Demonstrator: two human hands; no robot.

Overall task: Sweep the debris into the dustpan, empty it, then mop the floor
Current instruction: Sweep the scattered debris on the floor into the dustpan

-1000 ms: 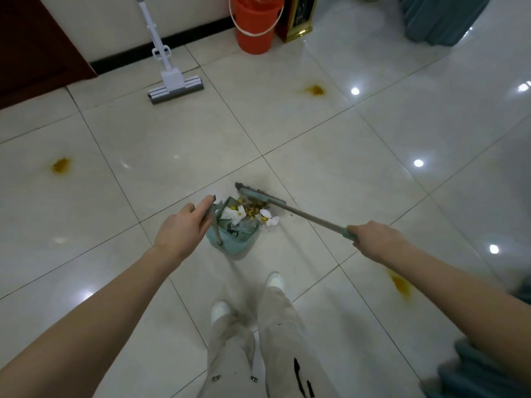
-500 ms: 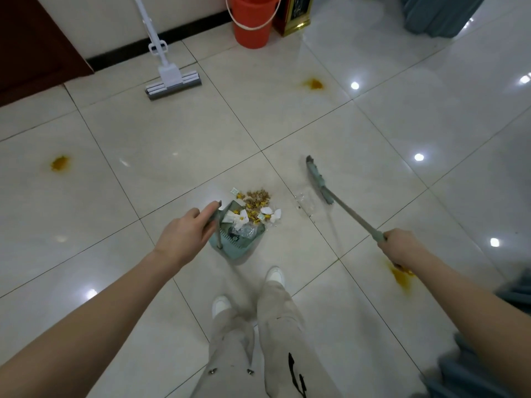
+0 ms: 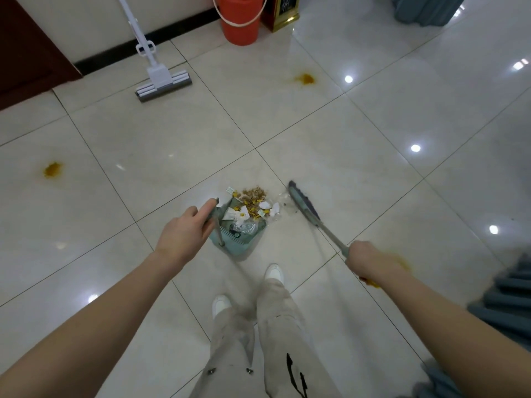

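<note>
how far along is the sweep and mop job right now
Done: some debris already sits in the dustpan. In hand: left hand steadies the dustpan, right hand works the broom beside the remaining pile. Left: finishing sweeping, emptying, then mopping; the mop stands unused and a yellow stain remains.

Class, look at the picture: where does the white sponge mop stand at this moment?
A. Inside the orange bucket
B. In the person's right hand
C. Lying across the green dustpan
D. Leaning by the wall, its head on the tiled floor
D: the white sponge mop leans by the wall, head on the tiled floor, while the right hand holds the long-handled broom.
</note>
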